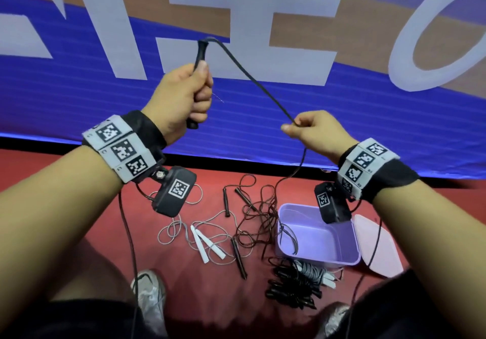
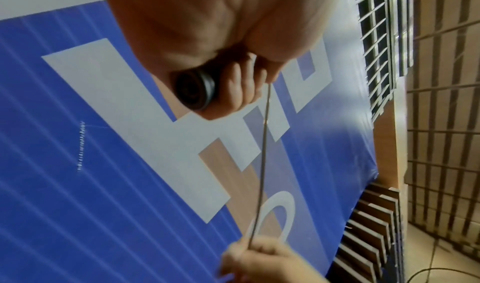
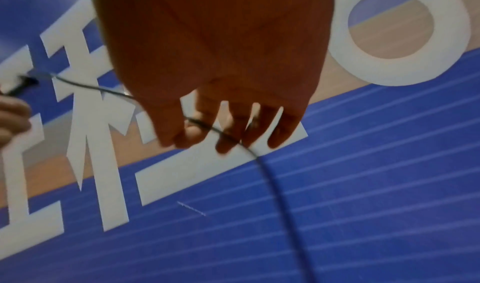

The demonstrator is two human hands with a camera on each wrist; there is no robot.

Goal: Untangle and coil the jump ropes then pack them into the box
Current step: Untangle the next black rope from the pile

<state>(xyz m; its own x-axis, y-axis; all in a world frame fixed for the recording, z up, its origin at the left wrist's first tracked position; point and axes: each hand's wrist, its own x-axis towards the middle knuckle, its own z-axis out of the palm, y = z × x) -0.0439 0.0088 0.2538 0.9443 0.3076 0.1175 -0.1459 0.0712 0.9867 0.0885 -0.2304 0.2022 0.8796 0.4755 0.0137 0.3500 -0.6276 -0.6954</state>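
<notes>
Head view | L hand (image 1: pixel 181 94) fisted round black handle (image 1: pixel 199 54) | R hand (image 1: pixel 313 131) pinches its cord (image 1: pixel 252 78)

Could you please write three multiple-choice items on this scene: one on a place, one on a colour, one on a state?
1. Where does the black cord hang down to?
A. into the box
B. onto a shoe
C. over the banner

2. What colour is the box?
A. green
B. lilac
C. yellow

3. What is the left hand doing?
A. resting open
B. pinching a white handle
C. gripping a black handle

Answers:
1. A, since past the right hand the cord drops into the box.
2. B, since its walls are pale purple.
3. C, since its fingers curl round the black handle.
</notes>
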